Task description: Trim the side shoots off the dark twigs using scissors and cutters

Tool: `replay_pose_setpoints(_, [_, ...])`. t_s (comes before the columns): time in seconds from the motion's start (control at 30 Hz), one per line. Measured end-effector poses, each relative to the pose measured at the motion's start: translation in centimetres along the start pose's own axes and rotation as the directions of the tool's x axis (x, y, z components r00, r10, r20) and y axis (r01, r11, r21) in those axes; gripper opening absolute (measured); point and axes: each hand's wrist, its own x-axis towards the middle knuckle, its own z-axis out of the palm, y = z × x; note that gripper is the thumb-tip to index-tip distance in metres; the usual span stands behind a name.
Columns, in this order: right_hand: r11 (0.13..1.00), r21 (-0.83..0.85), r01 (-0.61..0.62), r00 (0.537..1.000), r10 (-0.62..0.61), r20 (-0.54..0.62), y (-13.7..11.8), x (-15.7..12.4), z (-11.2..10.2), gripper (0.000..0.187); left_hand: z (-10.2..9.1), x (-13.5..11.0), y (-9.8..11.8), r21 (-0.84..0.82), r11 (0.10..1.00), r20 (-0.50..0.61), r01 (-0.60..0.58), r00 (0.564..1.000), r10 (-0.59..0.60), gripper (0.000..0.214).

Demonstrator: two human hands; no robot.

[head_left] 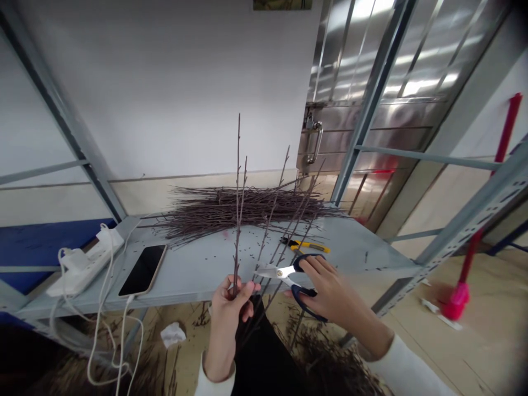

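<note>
My left hand [230, 308] is closed around the lower end of a thin branching twig [238, 209], held upright over the front edge of a grey metal shelf [198, 269]. My right hand [330, 294] grips dark-handled scissors [289, 273], fingers through the loops. The silver blades point left toward the twig's side shoots, close to my left hand. A big pile of dark twigs [243, 209] lies across the back of the shelf.
A phone [143, 269] lies face up on the shelf's left, cabled to a white power strip [84, 264]. Yellow-handled cutters [307, 246] lie behind the scissors. Cut twigs litter the floor below. Shelf uprights stand left and right, a steel door behind, a red pole [487, 220] at right.
</note>
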Motion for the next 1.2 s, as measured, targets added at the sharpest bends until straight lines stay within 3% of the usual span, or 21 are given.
replay_pose_setpoints(0.1, [1.000, 0.007, 0.009, 1.000, -0.009, 0.006, 0.3, 0.2, -0.2, 0.022, -0.2, 0.2, 0.0, 0.004, 1.000, 0.040, 0.020, 0.999, -0.020, 0.055])
replay_pose_setpoints(0.4, [1.000, -0.009, 0.017, 0.995, -0.017, -0.095, 1.0, -0.6, 0.1, 0.024, 0.0, -0.1, 0.2, 0.010, 1.000, 0.008, 0.009, 1.000, -0.009, 0.054])
replay_pose_setpoints(0.57, [0.985, 0.110, -0.136, 0.976, 0.152, -0.154, 1.0, -0.7, 0.0, 0.031, -0.1, 0.0, 0.4, 0.019, 1.000, -0.022, -0.004, 1.000, 0.005, 0.051])
replay_pose_setpoints(0.77, [0.891, 0.299, -0.341, 0.922, 0.379, -0.080, 2.0, 0.4, -1.4, 0.042, 0.0, 0.1, 0.6, 0.021, 1.000, -0.015, -0.006, 1.000, 0.006, 0.052])
replay_pose_setpoints(0.93, [0.835, 0.371, -0.406, 0.895, 0.445, -0.022, 2.4, 0.9, -2.7, 0.044, 0.0, -0.4, 0.9, 0.010, 1.000, 0.005, 0.017, 1.000, -0.018, 0.051])
replay_pose_setpoints(1.2, [0.825, 0.389, -0.410, 0.874, 0.478, -0.093, 2.2, 0.7, -4.4, 0.040, 0.1, -2.0, 2.2, -0.065, 0.998, 0.081, 0.027, 0.996, -0.022, 0.049])
